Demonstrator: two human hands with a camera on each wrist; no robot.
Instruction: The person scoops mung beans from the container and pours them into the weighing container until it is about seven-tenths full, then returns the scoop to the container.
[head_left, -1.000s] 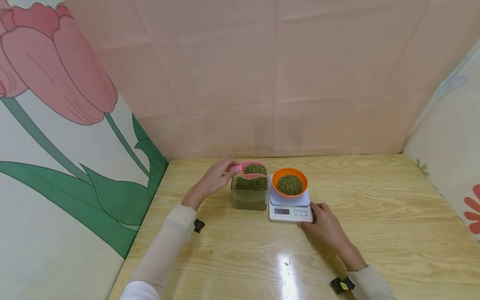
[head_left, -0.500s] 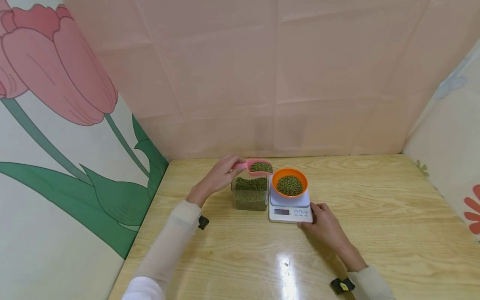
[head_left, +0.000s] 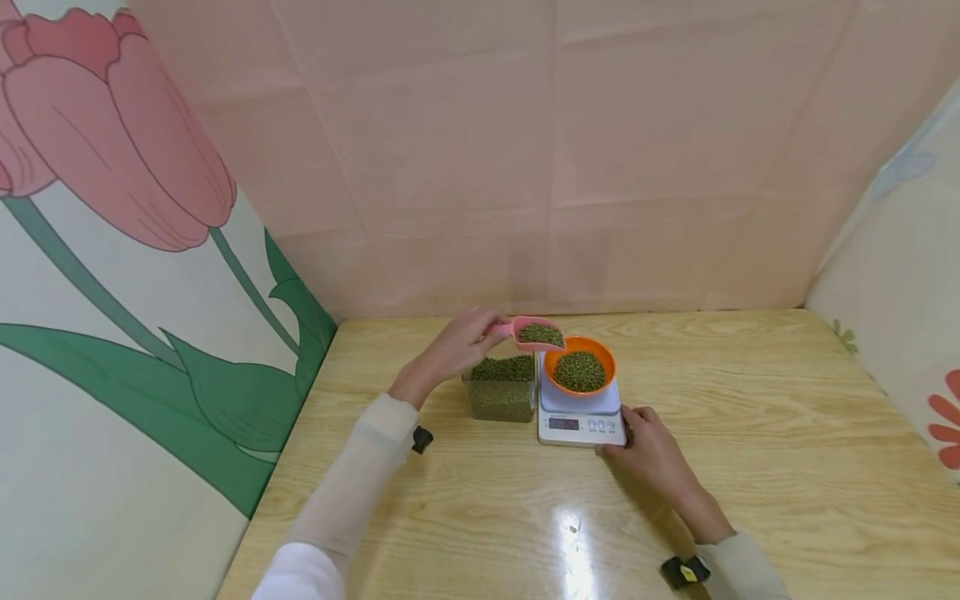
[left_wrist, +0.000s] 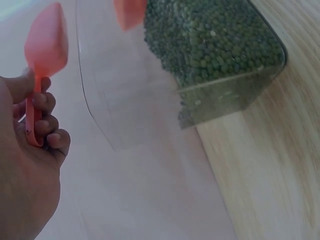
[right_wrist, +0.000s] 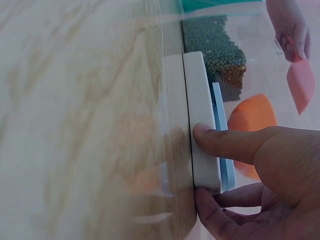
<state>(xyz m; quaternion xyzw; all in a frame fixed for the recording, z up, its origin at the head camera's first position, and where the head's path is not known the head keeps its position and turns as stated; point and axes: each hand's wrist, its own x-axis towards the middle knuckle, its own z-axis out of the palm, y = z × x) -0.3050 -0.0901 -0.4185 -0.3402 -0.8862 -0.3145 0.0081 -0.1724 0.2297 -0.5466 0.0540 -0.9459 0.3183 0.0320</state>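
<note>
My left hand [head_left: 459, 340] grips the handle of a pink scoop [left_wrist: 47, 40], its fingers curled round it. Mung beans [head_left: 542, 335] fill the scoop, whose tip overlaps the left rim of an orange bowl [head_left: 611, 367] in the head view. More mung beans lie in that bowl, which sits on a white kitchen scale [head_left: 581, 427]. My right hand [head_left: 651, 450] holds the scale's front right corner, thumb on the front face and fingers round the side, as the right wrist view shows. Left of the scale stands a clear container [head_left: 501, 404] of mung beans [left_wrist: 215, 40].
All of this stands on a wood-grain table [head_left: 750, 417]. A pink sheet [head_left: 450, 167] rises along its back edge. Flower-printed panels border the left and right sides. The container and the scale stand close side by side.
My left hand has carried the full scoop to the right, from over the container to the bowl's rim. My right hand, the scale and the bowl have stayed in place.
</note>
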